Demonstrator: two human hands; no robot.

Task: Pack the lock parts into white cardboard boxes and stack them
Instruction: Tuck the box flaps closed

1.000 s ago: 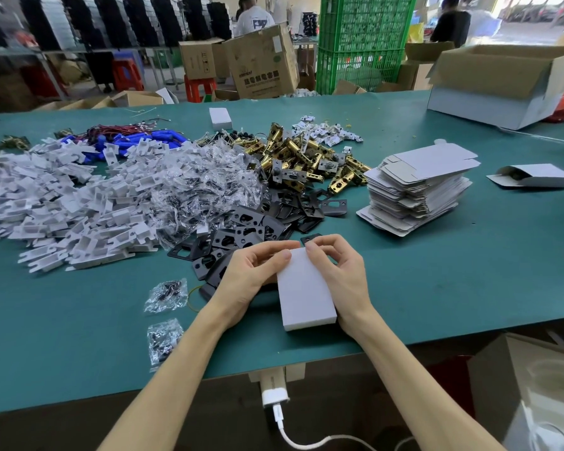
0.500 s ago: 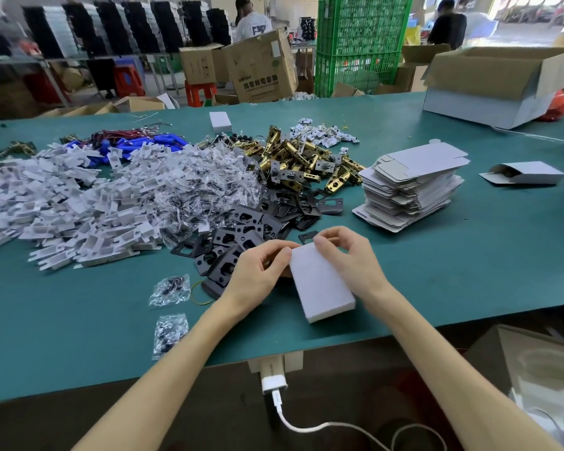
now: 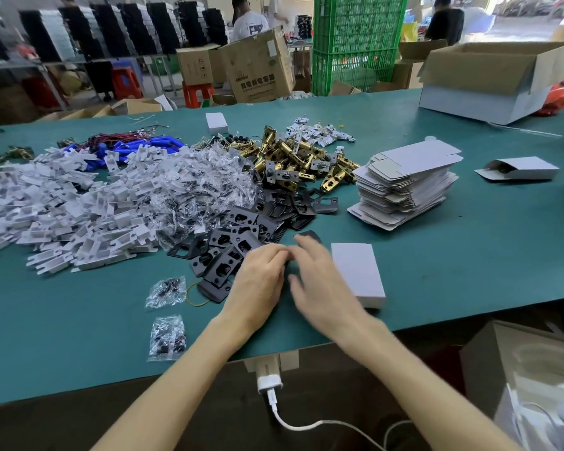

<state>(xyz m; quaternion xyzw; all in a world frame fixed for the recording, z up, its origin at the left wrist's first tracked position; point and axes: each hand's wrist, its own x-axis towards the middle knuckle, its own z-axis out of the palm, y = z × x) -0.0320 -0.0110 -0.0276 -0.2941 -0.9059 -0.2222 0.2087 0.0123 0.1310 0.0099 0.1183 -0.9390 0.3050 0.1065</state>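
White pieces [image 3: 62,216] lay heaped at nine o'clock on the table [image 3: 469,271], with blue parts [image 3: 144,147] at the heap's one o'clock edge. Clear screw bags [image 3: 205,183] were piled against the heap at three o'clock, and two loose bags [image 3: 166,291] lay apart at six o'clock from that pile, near the table's front edge. Black plates [image 3: 241,242] spread at the table's centre, touching the bag pile, with brass latches [image 3: 293,161] at their twelve o'clock. The left hand [image 3: 258,281] sat at the plates' five o'clock edge, fingers curled down onto them; blur hid whether it pinched one. The right hand [image 3: 319,288] lay just beside it at three o'clock, fingers spread and loose, gripping nothing. The closed box [image 3: 357,271] lay flat on the table at three o'clock from the right hand, just beside it; whether they touched could not be told. A stack of flat boxes [image 3: 404,183] stood at one o'clock from the closed box, apart from it. At three o'clock from the stack lay a half-open box [image 3: 518,169], and a big carton [image 3: 489,79] sat at the table's one o'clock corner.
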